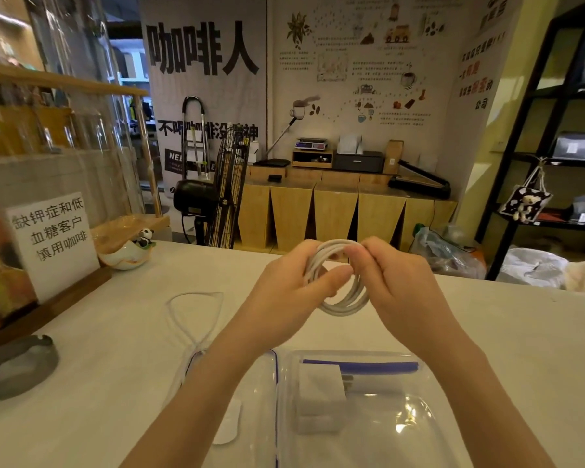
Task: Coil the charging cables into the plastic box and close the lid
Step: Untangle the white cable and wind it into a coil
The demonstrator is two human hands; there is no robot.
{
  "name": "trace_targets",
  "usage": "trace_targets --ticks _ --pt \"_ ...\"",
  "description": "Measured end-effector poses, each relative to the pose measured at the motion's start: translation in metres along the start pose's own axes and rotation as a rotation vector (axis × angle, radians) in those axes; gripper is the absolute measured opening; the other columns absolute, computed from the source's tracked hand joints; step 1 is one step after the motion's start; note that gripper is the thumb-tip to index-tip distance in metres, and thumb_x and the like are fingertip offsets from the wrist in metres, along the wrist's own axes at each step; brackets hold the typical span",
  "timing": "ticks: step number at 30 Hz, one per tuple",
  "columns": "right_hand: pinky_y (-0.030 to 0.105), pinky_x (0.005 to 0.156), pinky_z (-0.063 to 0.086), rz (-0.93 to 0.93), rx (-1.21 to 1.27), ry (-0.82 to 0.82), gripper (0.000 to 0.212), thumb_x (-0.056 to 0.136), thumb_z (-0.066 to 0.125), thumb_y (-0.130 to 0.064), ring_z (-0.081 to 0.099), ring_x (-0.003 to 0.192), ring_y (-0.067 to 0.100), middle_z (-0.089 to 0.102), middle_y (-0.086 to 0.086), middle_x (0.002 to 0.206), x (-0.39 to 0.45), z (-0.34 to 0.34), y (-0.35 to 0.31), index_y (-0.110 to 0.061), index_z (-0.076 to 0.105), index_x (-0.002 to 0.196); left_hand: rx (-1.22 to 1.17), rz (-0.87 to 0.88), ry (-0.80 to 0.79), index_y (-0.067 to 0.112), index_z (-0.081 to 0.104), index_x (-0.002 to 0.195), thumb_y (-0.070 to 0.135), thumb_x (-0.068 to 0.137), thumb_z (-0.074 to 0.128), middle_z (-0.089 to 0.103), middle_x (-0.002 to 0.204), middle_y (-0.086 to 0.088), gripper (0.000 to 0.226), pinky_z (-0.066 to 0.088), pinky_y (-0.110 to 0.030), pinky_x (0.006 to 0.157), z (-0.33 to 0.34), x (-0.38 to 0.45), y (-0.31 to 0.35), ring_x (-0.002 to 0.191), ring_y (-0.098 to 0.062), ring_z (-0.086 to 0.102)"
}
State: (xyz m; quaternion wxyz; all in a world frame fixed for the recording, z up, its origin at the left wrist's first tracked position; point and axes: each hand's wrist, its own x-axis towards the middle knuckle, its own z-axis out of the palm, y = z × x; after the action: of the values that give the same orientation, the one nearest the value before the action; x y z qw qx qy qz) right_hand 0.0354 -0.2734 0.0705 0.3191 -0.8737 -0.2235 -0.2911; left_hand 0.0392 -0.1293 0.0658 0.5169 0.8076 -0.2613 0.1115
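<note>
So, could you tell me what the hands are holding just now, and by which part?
Both hands hold one coiled white cable above the table: the left hand grips the coil's left side, the right hand pinches its upper right side.

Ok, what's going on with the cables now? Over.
Both hands, left and right, grip the coiled white cable above the table. Second cable loose at left. Plastic box open, charger inside. Nothing blocking.

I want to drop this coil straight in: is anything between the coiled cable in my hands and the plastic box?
Nothing visible blocks it. Both hands, left hand and right hand, hold the coiled cable above the table, and the plastic box sits just nearer you. A white charger already lies inside.
</note>
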Motion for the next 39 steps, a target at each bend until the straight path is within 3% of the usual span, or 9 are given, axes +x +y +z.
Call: trace_targets --ticks 4,12,14,17,20,23,25,31,39 --pt "0.01 0.055 0.042 0.038 0.116 0.007 0.024 0.092 0.038 -0.031 0.051 0.059 -0.002 0.046 -0.012 0.055 0.0 -0.001 0.005 -0.029 0.046 0.069 0.214 0.073 0.092 0.024 0.05 0.085 0.05 0.084 0.029 0.055 0.066 0.009 0.034 0.046 -0.025 0.057 0.005 0.0 -0.004 0.057 -0.007 0.051" --pt "0.015 0.053 0.04 0.114 0.333 -0.023 0.042 0.079 0.032 -0.049 0.049 0.054 0.006 0.051 -0.008 0.053 0.002 0.001 -0.001 -0.018 0.058 0.071 -0.126 -0.014 -0.02 0.016 0.05 0.068 0.032 0.089 0.04 0.042 0.043 0.01 0.028 0.032 -0.012 0.037 -0.011 0.002 -0.005 0.036 -0.003 0.037" --pt "0.021 0.054 0.039 0.11 0.16 -0.031 0.049 0.084 0.027 -0.049 0.048 0.054 0.011 0.051 -0.004 0.057 0.001 -0.002 0.001 -0.013 0.06 0.08 0.045 -0.005 -0.01 0.016 0.052 0.072 0.032 0.091 0.038 0.043 0.049 0.01 0.029 0.036 -0.015 0.042 -0.011 0.002 -0.004 0.04 -0.003 0.04" --pt "0.019 0.05 0.029 0.134 -0.069 -0.054 0.032 0.095 0.033 -0.032 0.043 0.052 0.009 0.045 -0.006 0.054 -0.001 -0.008 0.001 -0.016 0.053 0.075 0.392 -0.039 -0.043 0.023 0.049 0.075 0.037 0.093 0.033 0.047 0.06 0.006 0.028 0.043 -0.028 0.058 -0.006 0.001 -0.006 0.056 -0.008 0.046" --pt "0.018 0.05 0.029 0.312 0.164 -0.13 0.036 0.094 0.038 -0.023 0.039 0.051 0.008 0.041 -0.005 0.051 0.003 -0.011 -0.004 -0.019 0.047 0.059 0.511 -0.14 -0.088 0.019 0.05 0.083 0.039 0.094 0.031 0.049 0.066 0.004 0.03 0.046 -0.032 0.063 0.001 0.003 -0.011 0.064 -0.013 0.049" --pt "0.014 0.037 0.026 0.573 0.594 -0.188 0.036 0.092 0.041 -0.023 0.032 0.041 0.007 0.039 -0.008 0.041 0.007 -0.011 -0.009 -0.016 0.051 0.059 0.369 -0.19 -0.126 0.019 0.049 0.074 0.035 0.095 0.035 0.048 0.062 0.003 0.03 0.044 -0.029 0.057 0.002 0.005 -0.011 0.056 -0.011 0.046" --pt "0.013 0.034 0.023 0.56 0.736 -0.215 0.034 0.092 0.04 -0.019 0.031 0.038 0.005 0.039 -0.01 0.042 0.006 -0.009 -0.011 -0.017 0.053 0.061 0.29 -0.207 -0.136 0.021 0.047 0.069 0.032 0.095 0.037 0.046 0.057 0.004 0.03 0.037 -0.018 0.049 0.0 0.005 -0.01 0.048 -0.006 0.043" --pt "0.013 0.063 0.045 0.195 0.52 -0.253 0.009 0.078 0.061 -0.03 0.052 0.074 0.001 0.055 -0.01 0.086 0.003 -0.004 -0.016 -0.028 0.068 0.074 -0.004 -0.249 -0.137 0.008 0.052 0.077 0.028 0.093 0.039 0.043 0.045 0.005 0.029 0.031 -0.012 0.035 -0.009 0.006 -0.01 0.03 -0.001 0.035" --pt "0.021 0.072 0.043 0.236 0.525 -0.028 0.018 0.072 0.071 -0.014 0.055 0.085 0.004 0.063 -0.012 0.08 0.004 0.0 -0.006 -0.031 0.072 0.078 -0.21 -0.221 -0.237 0.012 0.046 0.065 0.028 0.092 0.039 0.04 0.036 0.007 0.032 0.03 -0.014 0.035 -0.028 0.004 -0.006 0.031 -0.005 0.031"
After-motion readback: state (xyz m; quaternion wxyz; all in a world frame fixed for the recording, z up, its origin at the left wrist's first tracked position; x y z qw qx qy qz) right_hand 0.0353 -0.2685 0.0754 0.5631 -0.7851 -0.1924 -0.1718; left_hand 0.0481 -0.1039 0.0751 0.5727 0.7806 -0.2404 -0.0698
